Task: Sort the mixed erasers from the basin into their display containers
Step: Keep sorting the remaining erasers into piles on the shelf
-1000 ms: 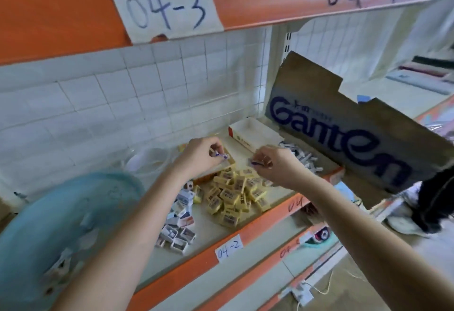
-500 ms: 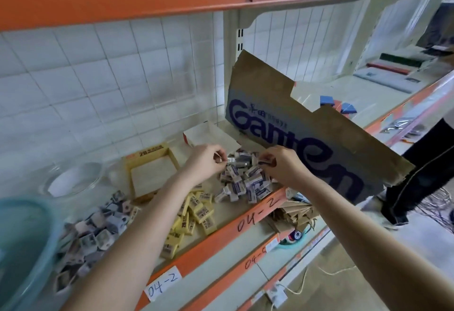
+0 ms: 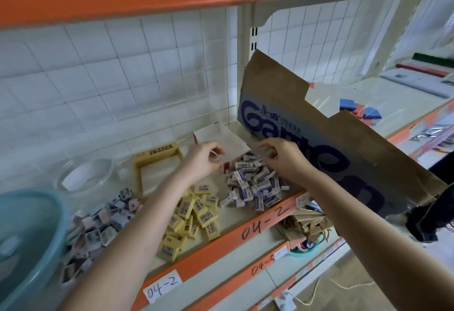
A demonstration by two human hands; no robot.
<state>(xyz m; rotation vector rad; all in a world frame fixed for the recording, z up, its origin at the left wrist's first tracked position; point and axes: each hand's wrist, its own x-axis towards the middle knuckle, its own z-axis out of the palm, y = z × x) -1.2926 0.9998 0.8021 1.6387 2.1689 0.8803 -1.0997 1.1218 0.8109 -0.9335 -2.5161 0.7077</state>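
A person's left hand and right hand were poised over a white-and-red open cardboard display box at the back of an orange-edged shop shelf. The left grip pinched a small white eraser between thumb and fingertips, and the right grip pinched a second white eraser the same way. Both were held at the box's near rim, apparently to be set inside in order rather than dropped. Just in front of the box lay a heap of white erasers in purple-printed sleeves, placed, it seemed, to keep each carry short. The same logic ran along the shelf: a heap of yellow rectangular erasers sat before a yellow cardboard display box marked 2B, and a heap of picture-printed square erasers lay near a clear glass bowl. The round teal plastic basin stood at the shelf's left end, just beside the picture-printed heap; blur made it hard to tell whether any erasers lay in it. A torn brown cardboard sheet with blue lettering leaned at the right, seemingly walling the work off from the next bay. With three heaps out and the two boxes looking bare, the filling appeared barely begun.
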